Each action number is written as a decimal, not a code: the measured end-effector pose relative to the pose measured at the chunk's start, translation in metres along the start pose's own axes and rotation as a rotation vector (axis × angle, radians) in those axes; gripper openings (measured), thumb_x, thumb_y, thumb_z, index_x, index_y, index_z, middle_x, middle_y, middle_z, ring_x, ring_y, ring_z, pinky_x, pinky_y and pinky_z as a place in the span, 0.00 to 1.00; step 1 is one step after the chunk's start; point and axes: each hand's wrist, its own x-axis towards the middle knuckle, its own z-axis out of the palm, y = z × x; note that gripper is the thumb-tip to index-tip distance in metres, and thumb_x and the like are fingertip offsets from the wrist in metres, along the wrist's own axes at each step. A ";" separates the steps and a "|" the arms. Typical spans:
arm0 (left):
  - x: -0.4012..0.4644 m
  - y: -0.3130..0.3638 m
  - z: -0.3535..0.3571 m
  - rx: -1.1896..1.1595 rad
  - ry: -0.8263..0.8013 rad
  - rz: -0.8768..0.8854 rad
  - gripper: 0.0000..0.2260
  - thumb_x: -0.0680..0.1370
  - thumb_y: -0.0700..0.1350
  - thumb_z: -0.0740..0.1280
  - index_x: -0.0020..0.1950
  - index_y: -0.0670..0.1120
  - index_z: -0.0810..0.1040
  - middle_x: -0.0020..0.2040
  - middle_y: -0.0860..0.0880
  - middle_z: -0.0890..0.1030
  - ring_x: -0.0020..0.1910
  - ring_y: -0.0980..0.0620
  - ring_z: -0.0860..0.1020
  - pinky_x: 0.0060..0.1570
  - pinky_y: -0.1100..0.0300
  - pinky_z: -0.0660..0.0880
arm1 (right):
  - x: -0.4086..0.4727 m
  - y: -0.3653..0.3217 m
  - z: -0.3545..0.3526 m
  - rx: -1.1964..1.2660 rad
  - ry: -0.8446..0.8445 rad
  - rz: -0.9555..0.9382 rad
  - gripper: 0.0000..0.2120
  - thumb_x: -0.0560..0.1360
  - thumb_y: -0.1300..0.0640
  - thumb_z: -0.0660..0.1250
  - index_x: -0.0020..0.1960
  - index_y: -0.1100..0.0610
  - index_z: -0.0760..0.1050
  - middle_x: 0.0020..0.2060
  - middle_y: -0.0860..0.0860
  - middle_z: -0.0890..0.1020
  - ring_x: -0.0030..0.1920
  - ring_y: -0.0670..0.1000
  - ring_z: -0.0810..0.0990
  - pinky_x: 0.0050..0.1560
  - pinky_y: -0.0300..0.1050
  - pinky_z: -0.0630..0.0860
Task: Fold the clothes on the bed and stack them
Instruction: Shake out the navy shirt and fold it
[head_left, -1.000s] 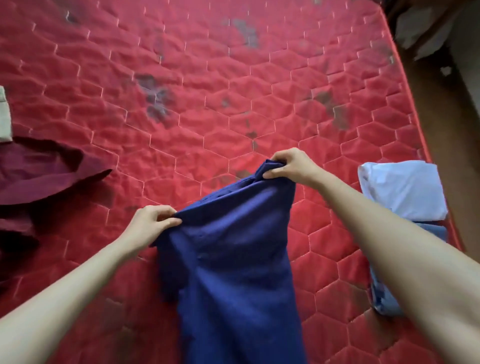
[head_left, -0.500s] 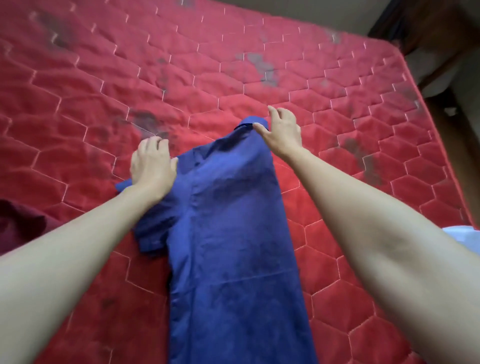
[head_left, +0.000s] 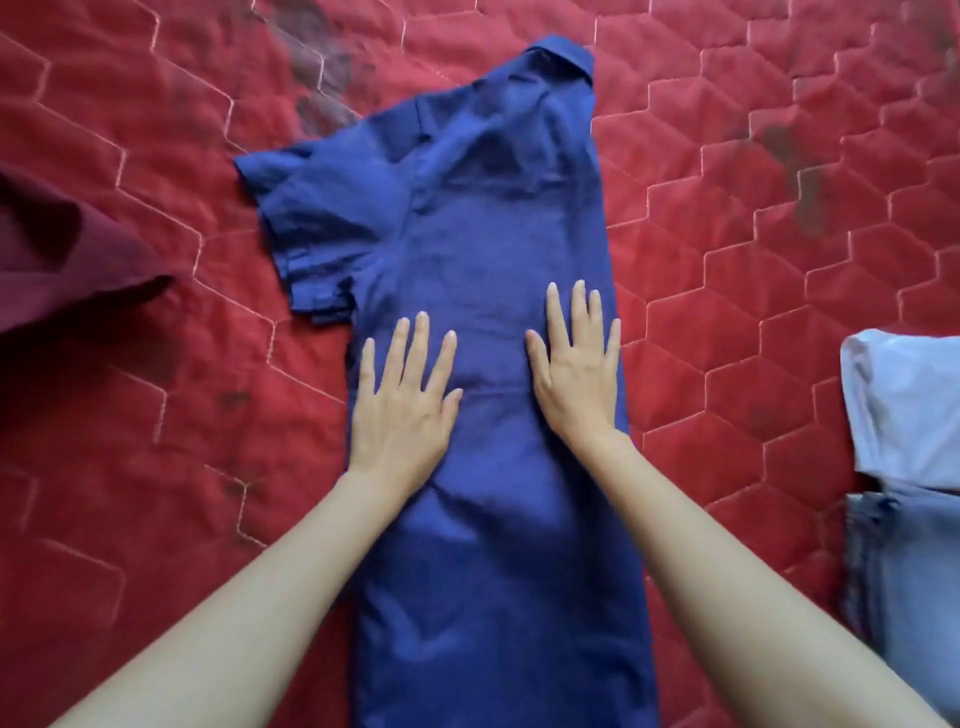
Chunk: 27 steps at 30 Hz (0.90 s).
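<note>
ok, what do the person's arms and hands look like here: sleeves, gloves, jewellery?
Both forearms are bare as far as the frame shows, with no sleeves in view. The left hand and right hand wear no gloves, and no rings, watch or wristbands are visible. Nails look short and unpainted.

We see left hand (head_left: 402, 410) and right hand (head_left: 576, 371) pressing flat on blue shirt (head_left: 467, 234) at frame center, on red mattress (head_left: 753, 260); folded pale clothes (head_left: 904, 415) at right edge.

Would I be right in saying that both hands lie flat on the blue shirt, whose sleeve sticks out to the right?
Not quite: the head view shows the sleeve sticking out to the left. Both the left hand and right hand do lie flat on the blue shirt.
</note>
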 end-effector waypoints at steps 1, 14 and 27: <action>-0.027 -0.001 0.006 -0.008 0.024 -0.013 0.25 0.80 0.52 0.54 0.76 0.45 0.63 0.77 0.40 0.60 0.76 0.40 0.59 0.72 0.38 0.56 | -0.031 0.008 0.004 0.011 0.014 -0.003 0.27 0.82 0.45 0.49 0.78 0.53 0.53 0.78 0.57 0.52 0.78 0.57 0.49 0.75 0.61 0.48; -0.309 0.050 0.025 -0.047 -0.088 -0.111 0.25 0.80 0.50 0.53 0.76 0.45 0.62 0.78 0.41 0.57 0.77 0.41 0.55 0.71 0.38 0.56 | -0.368 0.053 0.031 0.076 0.006 0.090 0.24 0.81 0.52 0.53 0.75 0.58 0.63 0.75 0.63 0.60 0.76 0.60 0.58 0.73 0.60 0.59; -0.241 0.063 -0.021 -0.796 -0.082 -0.950 0.23 0.71 0.45 0.75 0.63 0.42 0.74 0.56 0.43 0.80 0.55 0.43 0.78 0.55 0.54 0.71 | -0.321 0.047 -0.025 0.596 -0.225 0.602 0.13 0.76 0.51 0.66 0.53 0.60 0.74 0.48 0.56 0.79 0.52 0.59 0.75 0.48 0.49 0.67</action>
